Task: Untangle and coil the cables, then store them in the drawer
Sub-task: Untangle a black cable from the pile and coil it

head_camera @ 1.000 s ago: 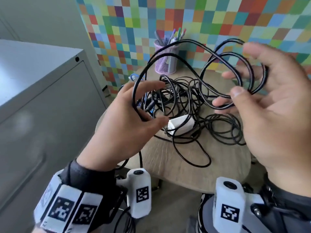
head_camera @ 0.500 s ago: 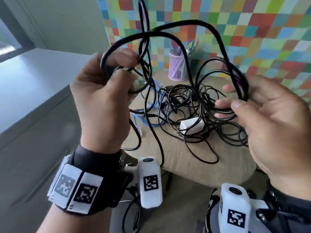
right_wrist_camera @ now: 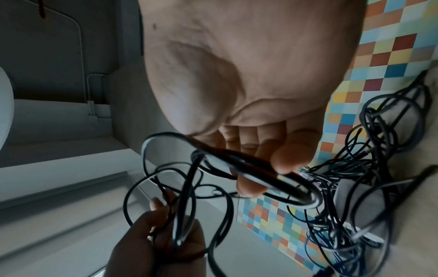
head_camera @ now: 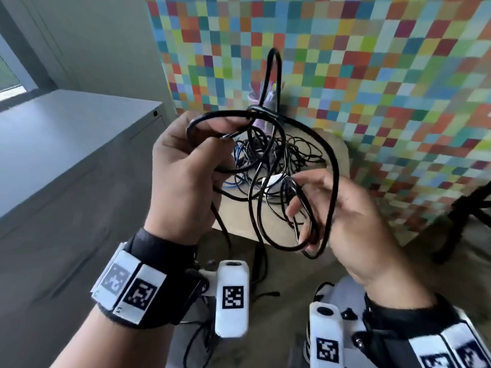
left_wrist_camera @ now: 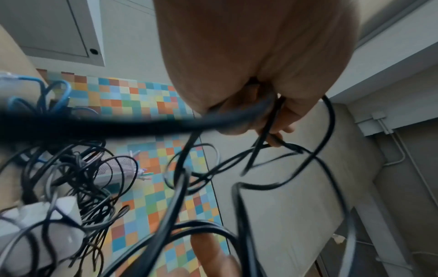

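Coiling step: left hand (head_camera: 183, 179) fist-grips black cable (head_camera: 333, 166) mid-frame, right hand (head_camera: 342, 216) pinches its loops; next, free it from the pile (head_camera: 279, 155).

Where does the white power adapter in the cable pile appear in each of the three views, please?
Head: white power adapter at centre, on the table, between the two hands.
Left wrist: white power adapter at lower left, under black cables.
Right wrist: a pale block at right, probably the adapter.
Shared landmark: colourful checkered wall.

Left hand (head_camera: 183, 176) raised, fingers curled in a tight grip; right hand (head_camera: 342, 208) palm-up, fingers loosely curled, thumb pinching.
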The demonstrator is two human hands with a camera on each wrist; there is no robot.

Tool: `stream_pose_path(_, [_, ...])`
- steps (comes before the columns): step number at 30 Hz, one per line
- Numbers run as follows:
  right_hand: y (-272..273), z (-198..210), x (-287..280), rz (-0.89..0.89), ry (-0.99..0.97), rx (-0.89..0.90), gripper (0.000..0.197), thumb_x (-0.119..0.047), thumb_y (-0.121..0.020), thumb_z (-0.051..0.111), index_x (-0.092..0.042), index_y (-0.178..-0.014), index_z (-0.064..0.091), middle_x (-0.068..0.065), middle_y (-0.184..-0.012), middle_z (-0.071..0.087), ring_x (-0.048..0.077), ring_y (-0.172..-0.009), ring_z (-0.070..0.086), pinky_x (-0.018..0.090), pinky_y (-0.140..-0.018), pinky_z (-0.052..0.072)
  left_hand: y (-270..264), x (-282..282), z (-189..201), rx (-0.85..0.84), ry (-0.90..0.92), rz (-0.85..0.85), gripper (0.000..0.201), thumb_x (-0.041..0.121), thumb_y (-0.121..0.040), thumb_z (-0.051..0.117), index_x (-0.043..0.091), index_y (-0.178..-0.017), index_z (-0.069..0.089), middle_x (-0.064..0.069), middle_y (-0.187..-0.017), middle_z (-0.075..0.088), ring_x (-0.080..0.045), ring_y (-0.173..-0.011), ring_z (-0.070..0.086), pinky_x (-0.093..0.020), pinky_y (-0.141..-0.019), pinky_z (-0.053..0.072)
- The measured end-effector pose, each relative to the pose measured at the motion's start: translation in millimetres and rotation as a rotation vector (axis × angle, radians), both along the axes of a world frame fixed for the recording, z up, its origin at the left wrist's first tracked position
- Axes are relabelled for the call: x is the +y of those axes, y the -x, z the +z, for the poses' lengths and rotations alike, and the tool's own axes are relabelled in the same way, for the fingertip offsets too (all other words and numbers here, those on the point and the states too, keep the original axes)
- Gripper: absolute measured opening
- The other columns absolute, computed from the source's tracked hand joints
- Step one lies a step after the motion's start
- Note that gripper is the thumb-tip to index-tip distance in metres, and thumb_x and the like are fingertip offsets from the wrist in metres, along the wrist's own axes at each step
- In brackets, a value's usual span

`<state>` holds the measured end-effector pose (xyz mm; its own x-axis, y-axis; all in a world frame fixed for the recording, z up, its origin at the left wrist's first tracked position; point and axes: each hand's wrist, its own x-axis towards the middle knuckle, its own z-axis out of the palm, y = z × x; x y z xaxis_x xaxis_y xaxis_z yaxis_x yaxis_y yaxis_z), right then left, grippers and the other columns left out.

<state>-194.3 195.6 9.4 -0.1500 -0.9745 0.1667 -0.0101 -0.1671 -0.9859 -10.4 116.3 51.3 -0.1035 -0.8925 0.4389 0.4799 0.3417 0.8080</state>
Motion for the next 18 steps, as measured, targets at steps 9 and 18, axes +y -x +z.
stream_pose_path(9, [-16.9,-34.8,22.9,-0.046,-0.049,-0.041,0.044,-0.026,-0.104,0.062,-0.035,-0.146,0.054,-0.003,-0.122,0.065,0.013,-0.081,0.062,0.032,-0.052,0.053,-1.2,23.0,-27.6,-0.070,0.080,-0.241,0.036,-0.008,-0.084,0.062,0.024,-0.071,0.070,0.002,-0.094,0.070,-0.004,-0.060,0.052,-0.016,-0.051,0.038])
stream_pose_path(18, [-27.2,-54.9,17.4,-0.166,0.006,-0.288,0.016,-0.001,-0.101,0.062,-0.016,-0.104,0.066,0.003,-0.078,0.066,0.015,-0.060,0.057,0.027,-0.049,0.051,5.6,19.5,-50.4,-0.278,0.070,-0.189,0.025,-0.009,-0.090,0.061,0.011,-0.077,0.068,-0.013,-0.114,0.068,-0.029,-0.087,0.056,-0.029,-0.067,0.044])
